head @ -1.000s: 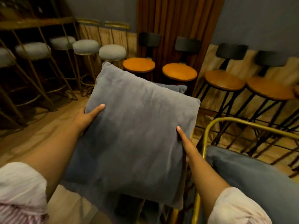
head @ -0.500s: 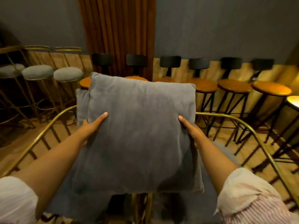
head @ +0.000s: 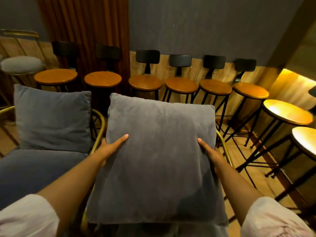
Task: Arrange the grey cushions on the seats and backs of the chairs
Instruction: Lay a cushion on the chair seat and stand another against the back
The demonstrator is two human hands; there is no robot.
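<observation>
Cushion (head: 159, 161) is held upright over the brass-framed chair (head: 224, 147), hiding most of its seat and back. Left hand (head: 109, 149) and right hand (head: 211, 154) each have a closed grip on a side edge, thumbs (head: 122, 138) on the front face.

Risks, judged from here:
- Cushion blocks sight of the chair back, so placement is blind; it could land crooked or slip forward off the back.
- Soft fill, edge-only hold: it may sag or fold as it goes down.

Room: left of the chair, just beside it, a second chair (head: 98, 132) already carries a back cushion (head: 51, 117) and seat cushion (head: 34, 170), so that side is tight. Behind the chair, a row of stools (head: 180, 87), close. Right of it, bare floor (head: 242, 161), then more stools.
</observation>
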